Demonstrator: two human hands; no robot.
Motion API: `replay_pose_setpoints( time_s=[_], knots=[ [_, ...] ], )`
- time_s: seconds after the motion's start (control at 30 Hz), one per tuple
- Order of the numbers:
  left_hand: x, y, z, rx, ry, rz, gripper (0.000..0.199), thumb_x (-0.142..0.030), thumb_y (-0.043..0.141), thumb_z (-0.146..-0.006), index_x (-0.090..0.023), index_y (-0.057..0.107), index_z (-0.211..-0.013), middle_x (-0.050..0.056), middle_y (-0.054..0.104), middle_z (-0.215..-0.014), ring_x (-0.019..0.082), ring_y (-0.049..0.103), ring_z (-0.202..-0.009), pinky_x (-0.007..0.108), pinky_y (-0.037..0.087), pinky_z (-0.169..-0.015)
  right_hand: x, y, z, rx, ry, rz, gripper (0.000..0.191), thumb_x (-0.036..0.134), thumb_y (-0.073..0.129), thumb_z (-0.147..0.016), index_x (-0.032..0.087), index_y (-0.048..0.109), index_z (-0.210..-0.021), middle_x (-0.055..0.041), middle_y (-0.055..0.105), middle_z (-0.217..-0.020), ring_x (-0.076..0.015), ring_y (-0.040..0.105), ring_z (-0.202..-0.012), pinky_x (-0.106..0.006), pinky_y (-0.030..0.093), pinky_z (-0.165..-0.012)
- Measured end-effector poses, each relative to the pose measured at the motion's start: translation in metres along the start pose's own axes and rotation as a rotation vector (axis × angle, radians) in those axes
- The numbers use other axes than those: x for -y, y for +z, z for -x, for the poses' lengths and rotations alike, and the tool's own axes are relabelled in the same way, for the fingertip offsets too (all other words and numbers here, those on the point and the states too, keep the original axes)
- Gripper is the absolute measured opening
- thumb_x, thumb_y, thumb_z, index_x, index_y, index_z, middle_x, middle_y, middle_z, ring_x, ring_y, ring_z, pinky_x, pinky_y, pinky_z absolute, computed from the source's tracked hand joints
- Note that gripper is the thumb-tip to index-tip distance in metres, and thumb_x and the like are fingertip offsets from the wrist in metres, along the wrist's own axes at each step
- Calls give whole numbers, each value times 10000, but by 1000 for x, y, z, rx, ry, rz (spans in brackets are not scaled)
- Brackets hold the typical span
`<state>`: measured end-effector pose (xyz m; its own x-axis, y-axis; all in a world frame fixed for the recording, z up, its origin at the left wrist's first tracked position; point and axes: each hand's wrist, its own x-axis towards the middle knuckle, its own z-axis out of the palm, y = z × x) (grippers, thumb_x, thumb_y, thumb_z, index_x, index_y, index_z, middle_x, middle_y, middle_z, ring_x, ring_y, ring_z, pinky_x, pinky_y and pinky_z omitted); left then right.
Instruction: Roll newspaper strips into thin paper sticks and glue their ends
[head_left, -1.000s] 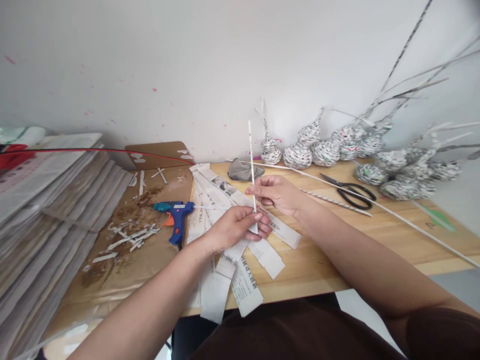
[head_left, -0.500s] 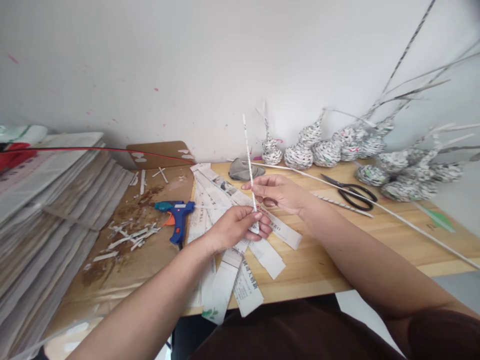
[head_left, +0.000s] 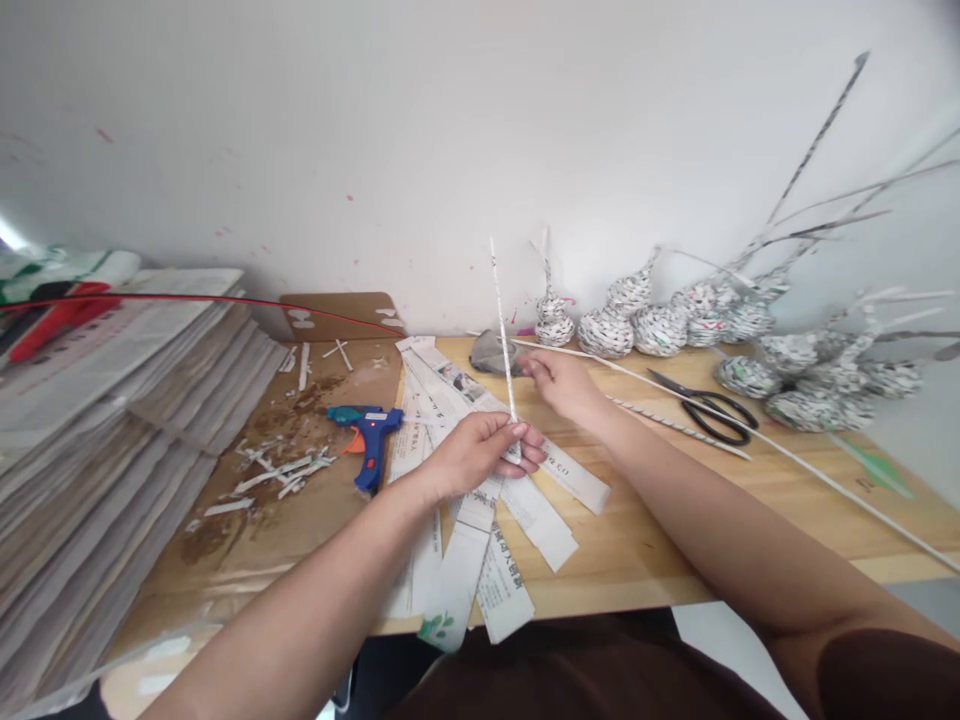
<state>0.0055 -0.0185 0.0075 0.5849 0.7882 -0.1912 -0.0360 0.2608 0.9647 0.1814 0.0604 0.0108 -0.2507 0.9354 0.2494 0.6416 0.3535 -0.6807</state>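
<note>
My left hand is closed around the lower end of a thin rolled newspaper tube, which stands nearly upright above the fingers. Behind the tube, my right hand reaches to the right edge of a crumpled grey cloth. Its fingers are loosely bent and apart, and the fingertips seem to touch the cloth. Under the left hand, several cut newspaper strips lie fanned out on the wooden table.
A blue glue gun lies left of the strips, near paper scraps on brown cardboard. Stacked newspapers stand far left. On the right are black scissors, a long white paper rod and several woven paper gourds.
My right hand has let go of the paper tube and moved back to the grey cloth. The left hand still holds the tube. The view has shifted slightly.
</note>
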Motion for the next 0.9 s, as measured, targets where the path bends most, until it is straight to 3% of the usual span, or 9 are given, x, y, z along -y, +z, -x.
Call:
replay_pose_setpoints(
  time_s=[0.07,0.17,0.3,0.5,0.63,0.77,0.83,0.9],
  knots=[
    [0,-1,0,3,4,1,424,-494,558,-840,-103,665,-961,125,695,-903,169,668,-815,281,524,-730,-3,7,-13,-22,-74,244,380,275,470,-896,110,573,-1222,-151,629,-1124,-251,574,-1036,-347,412,-906],
    [-1,-2,0,11,6,-3,435,-506,562,-832,-103,665,-959,124,693,-903,170,666,-815,279,522,-722,-1,20,-32,25,-84,509,541,368,512,-882,119,440,-1356,-200,551,-1231,-309,551,-1095,-367,417,-896],
    [-1,-2,0,12,3,-13,435,-511,553,-835,-102,658,-938,125,687,-915,170,665,-823,286,522,-729,4,32,-50,135,-75,669,376,316,331,-963,189,536,-1252,-173,632,-1089,-298,625,-951,-353,435,-781],
    [0,-3,-1,1,-2,-19,447,-529,563,-819,-106,660,-927,122,689,-903,168,668,-812,293,525,-733,6,31,-60,158,-90,696,469,476,307,-959,173,619,-1136,-172,699,-961,-306,644,-918,-333,416,-740],
    [1,-5,-2,16,11,-1,443,-523,568,-819,-105,660,-931,123,694,-893,170,668,-816,279,531,-718,7,27,-62,138,-79,593,521,577,346,-919,188,654,-1079,-148,699,-1014,-283,635,-942,-319,415,-752],
    [-2,-6,-2,15,4,15,444,-517,574,-819,-103,663,-954,131,697,-904,177,671,-820,282,536,-717,9,11,-46,-43,-36,386,455,466,395,-933,142,633,-1148,-156,676,-1053,-262,603,-980,-322,407,-809],
    [-3,-6,-2,14,-3,9,445,-514,574,-820,-99,666,-950,135,697,-911,178,672,-820,284,536,-717,13,-1,-28,-101,-49,237,434,470,420,-924,143,695,-1001,-126,686,-953,-233,600,-922,-301,410,-788],
    [-3,-5,-1,16,-11,8,439,-509,575,-821,-99,667,-947,134,695,-913,176,671,-816,286,535,-719,20,-12,-8,-42,34,-64,511,571,462,-872,132,713,-800,-89,664,-746,-184,588,-720,-270,411,-644]
  ],
)
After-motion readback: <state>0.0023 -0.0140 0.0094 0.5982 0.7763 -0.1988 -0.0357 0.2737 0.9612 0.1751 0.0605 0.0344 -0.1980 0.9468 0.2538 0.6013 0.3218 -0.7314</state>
